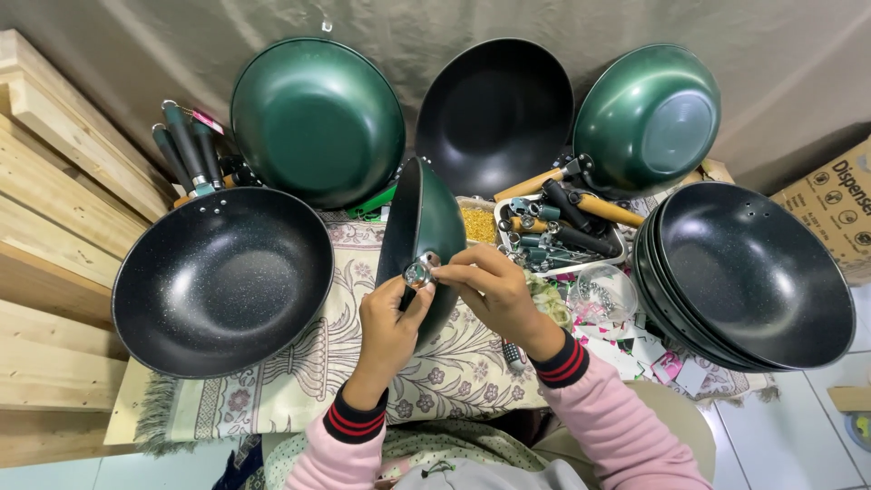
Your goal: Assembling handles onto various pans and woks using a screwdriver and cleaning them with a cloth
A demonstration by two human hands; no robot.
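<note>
Both hands meet at the rim of the dark green, black-lined metal wok [426, 227] standing on edge mid-cloth — the left hand [388, 328] and right hand [490, 289] together pinch a small shiny round metal fitting [419, 271] against the wok's near edge, right fingers over it.

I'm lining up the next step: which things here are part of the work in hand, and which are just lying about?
In hand:
left hand
right hand
green pan on edge
small metal fitting
tray of handles and fittings

Lying about:
stack of dark pans
speckled pan
cardboard box
paper tags
</note>
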